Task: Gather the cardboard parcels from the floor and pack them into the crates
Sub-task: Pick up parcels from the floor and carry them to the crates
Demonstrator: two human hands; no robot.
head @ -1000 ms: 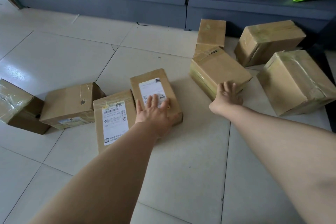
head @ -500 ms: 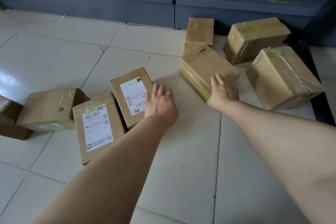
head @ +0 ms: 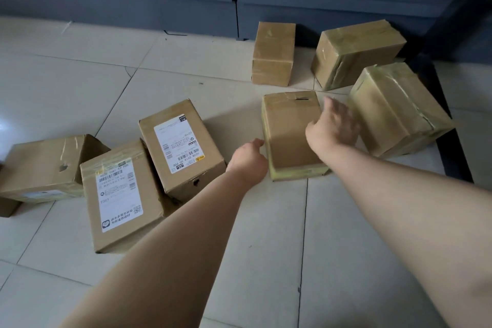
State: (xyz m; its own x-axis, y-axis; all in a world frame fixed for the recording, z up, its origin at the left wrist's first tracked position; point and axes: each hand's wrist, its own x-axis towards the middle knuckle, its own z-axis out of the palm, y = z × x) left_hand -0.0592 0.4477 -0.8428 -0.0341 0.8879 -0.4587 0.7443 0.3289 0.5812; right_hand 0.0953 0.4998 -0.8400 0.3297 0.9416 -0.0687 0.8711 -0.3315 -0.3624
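Plain parcel (head: 290, 130) flat on the floor (head: 266, 234) between the 2 grips, long axis running away from the person. Right grip (head: 331, 128) draped over its right top edge, thumb on the lid, fingers stretched, not yet clamped; left grip (head: 249, 158) touching its near left corner, fingers hidden, clenched or released impossible to tell. Likely next: squeezing inward across the short width, big taped parcel (head: 396, 109) crowding just right of the right grip.
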